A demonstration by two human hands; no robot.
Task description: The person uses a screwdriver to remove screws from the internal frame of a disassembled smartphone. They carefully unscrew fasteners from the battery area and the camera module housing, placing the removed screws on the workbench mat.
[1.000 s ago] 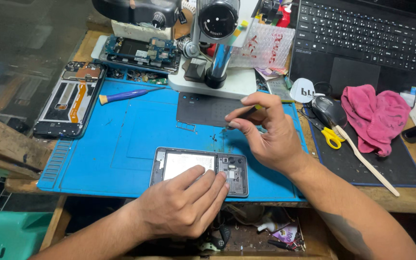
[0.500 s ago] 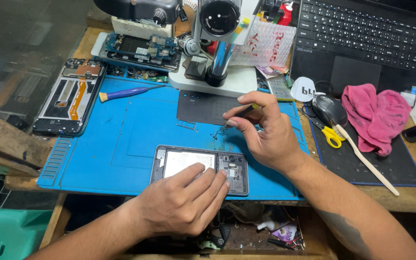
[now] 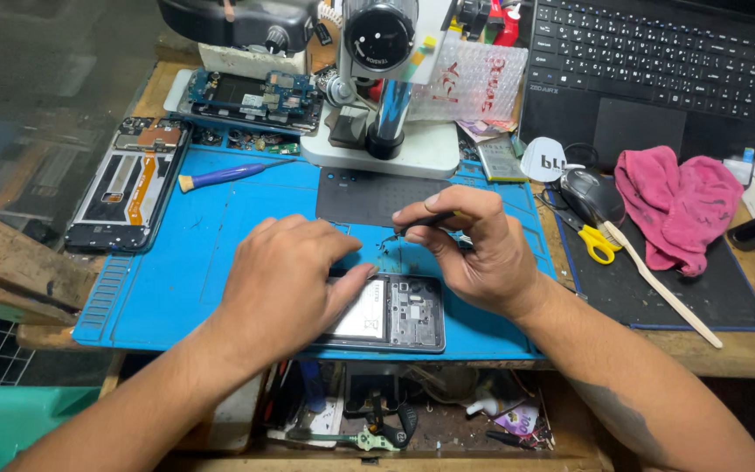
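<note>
Lying at the far left edge of the blue mat (image 3: 176,288), an opened phone frame (image 3: 124,188) with an orange ribbon rests partly off the mat, and a blue-handled tool (image 3: 220,177) lies just right of it on the mat. Farther back, a second opened phone (image 3: 251,94) with bare boards sits beside the white base of a microscope (image 3: 386,79), which stands at the far middle of the bench. The left hand (image 3: 286,284) lies palm down near the middle of the mat, fingers spread and pressed flat on the left half of an opened phone (image 3: 399,315) at the near edge; it grips nothing, only holds the phone down. The phone's right half shows a dark inner plate; its left half is hidden under the hand. The right hand (image 3: 474,249) hovers just beyond the phone's far right corner, thumb and forefinger pinched on a thin dark tool (image 3: 425,223) whose tip points left and down toward the mat; whether the tip touches anything cannot be told. Right of the mat lie yellow-handled scissors (image 3: 592,232), a pale stick (image 3: 661,284) and a pink cloth (image 3: 679,205), with a black laptop (image 3: 657,61) at the far right.
</note>
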